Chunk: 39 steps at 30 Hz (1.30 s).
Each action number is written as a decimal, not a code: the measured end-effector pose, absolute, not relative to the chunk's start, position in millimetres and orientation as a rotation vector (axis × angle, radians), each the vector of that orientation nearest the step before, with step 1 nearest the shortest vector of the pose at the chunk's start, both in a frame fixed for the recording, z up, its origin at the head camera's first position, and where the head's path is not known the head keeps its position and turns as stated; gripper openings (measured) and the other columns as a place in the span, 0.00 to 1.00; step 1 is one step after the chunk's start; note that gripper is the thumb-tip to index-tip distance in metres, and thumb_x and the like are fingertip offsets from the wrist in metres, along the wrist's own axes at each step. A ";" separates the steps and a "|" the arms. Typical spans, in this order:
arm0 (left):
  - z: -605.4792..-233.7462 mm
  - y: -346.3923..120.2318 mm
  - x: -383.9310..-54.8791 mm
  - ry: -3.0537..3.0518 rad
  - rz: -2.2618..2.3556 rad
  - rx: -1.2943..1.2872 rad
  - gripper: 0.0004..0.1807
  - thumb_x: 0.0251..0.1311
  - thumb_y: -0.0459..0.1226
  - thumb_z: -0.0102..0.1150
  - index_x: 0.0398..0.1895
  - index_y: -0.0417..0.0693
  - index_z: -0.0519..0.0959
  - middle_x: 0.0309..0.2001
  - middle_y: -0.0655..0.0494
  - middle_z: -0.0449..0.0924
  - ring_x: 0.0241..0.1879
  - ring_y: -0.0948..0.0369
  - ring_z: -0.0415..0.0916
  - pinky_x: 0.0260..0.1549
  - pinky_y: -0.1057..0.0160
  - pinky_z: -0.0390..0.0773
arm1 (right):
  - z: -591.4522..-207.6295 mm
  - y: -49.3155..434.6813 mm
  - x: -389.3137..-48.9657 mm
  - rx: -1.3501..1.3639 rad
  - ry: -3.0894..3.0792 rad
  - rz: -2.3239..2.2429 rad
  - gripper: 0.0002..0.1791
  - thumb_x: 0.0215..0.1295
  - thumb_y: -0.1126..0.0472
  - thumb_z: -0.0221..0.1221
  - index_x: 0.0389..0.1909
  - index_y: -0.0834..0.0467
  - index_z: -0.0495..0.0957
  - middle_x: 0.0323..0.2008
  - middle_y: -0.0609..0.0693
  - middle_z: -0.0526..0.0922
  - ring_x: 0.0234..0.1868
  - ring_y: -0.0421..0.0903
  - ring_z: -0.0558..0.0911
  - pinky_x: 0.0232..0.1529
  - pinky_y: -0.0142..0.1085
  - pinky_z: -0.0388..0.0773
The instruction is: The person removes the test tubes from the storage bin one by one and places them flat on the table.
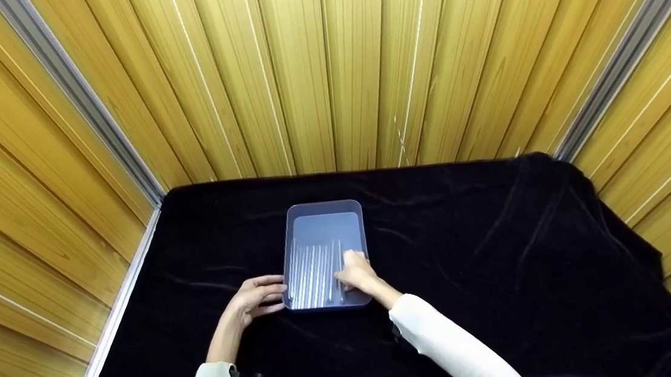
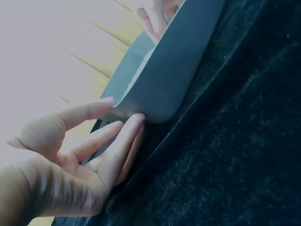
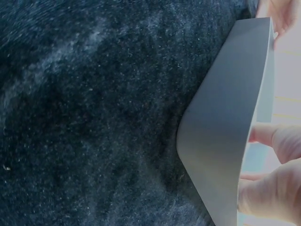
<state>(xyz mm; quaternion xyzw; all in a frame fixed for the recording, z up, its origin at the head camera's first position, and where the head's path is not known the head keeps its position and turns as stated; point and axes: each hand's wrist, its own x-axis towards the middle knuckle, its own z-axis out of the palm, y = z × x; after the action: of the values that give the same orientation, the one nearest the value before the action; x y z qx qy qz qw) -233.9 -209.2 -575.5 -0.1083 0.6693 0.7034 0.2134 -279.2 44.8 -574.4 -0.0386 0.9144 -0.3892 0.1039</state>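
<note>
A translucent bluish plastic tray point(image 1: 325, 229) with a raised rim lies on black cloth. Several clear thin rods point(image 1: 311, 275) lie side by side lengthwise in its near-left part. My left hand point(image 1: 257, 297) touches the tray's outer left wall near the front corner; in the left wrist view its fingers point(image 2: 129, 129) are extended against the wall, with the thumb near the rim. My right hand point(image 1: 357, 271) reaches inside over the right wall, fingers curled at a clear rod point(image 1: 340, 250) on the right. In the right wrist view the tray wall point(image 3: 221, 113) hides its fingertips.
Black velvety cloth point(image 1: 499, 259) with soft wrinkles spreads around the tray. Wood-patterned yellow panels point(image 1: 355, 71) stand behind and at both sides, with grey metal strips point(image 1: 91, 100) at the corners.
</note>
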 end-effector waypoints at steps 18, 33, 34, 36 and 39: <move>-591.7 -215.7 -229.2 1.770 2.066 -0.252 0.18 0.64 0.32 0.66 0.54 0.29 0.79 0.39 0.56 0.88 0.42 0.63 0.85 0.48 0.65 0.87 | -558.1 49.4 -274.5 -0.038 2.666 -1.148 0.09 0.59 0.69 0.67 0.30 0.64 0.74 0.26 0.57 0.81 0.19 0.52 0.88 0.20 0.36 0.86; -591.6 -217.1 -229.8 1.837 2.010 -0.252 0.27 0.66 0.34 0.64 0.64 0.27 0.72 0.42 0.56 0.88 0.42 0.65 0.84 0.49 0.65 0.85 | -539.1 62.7 -277.2 -0.139 2.649 -1.243 0.30 0.56 0.73 0.61 0.63 0.73 0.73 0.25 0.49 0.77 0.20 0.49 0.87 0.25 0.39 0.88; -591.9 -216.9 -229.9 1.839 2.012 -0.250 0.27 0.66 0.34 0.64 0.64 0.27 0.71 0.42 0.56 0.88 0.42 0.65 0.84 0.49 0.65 0.85 | -537.1 63.7 -277.2 -0.146 2.659 -1.239 0.30 0.56 0.72 0.61 0.63 0.73 0.73 0.26 0.50 0.77 0.21 0.50 0.88 0.25 0.39 0.88; -592.0 -216.5 -229.9 1.841 2.013 -0.245 0.27 0.66 0.34 0.64 0.64 0.27 0.71 0.42 0.56 0.87 0.42 0.65 0.84 0.49 0.65 0.85 | -533.0 65.8 -277.1 -0.156 2.670 -1.244 0.31 0.56 0.72 0.61 0.64 0.73 0.73 0.28 0.51 0.78 0.23 0.53 0.89 0.24 0.38 0.88; -591.5 -215.9 -229.8 1.846 1.998 -0.232 0.27 0.67 0.34 0.63 0.64 0.27 0.70 0.42 0.56 0.87 0.43 0.65 0.84 0.50 0.64 0.85 | -526.7 69.6 -277.2 -0.155 2.679 -1.241 0.30 0.57 0.72 0.62 0.64 0.72 0.73 0.30 0.52 0.78 0.27 0.56 0.90 0.25 0.37 0.88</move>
<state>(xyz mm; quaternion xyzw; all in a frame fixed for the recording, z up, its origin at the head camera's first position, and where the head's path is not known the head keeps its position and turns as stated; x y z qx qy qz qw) -229.8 -215.9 -591.5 -0.0833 0.6619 0.7165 0.2041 -277.2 69.6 -526.7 -0.0521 0.9022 -0.4180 0.0922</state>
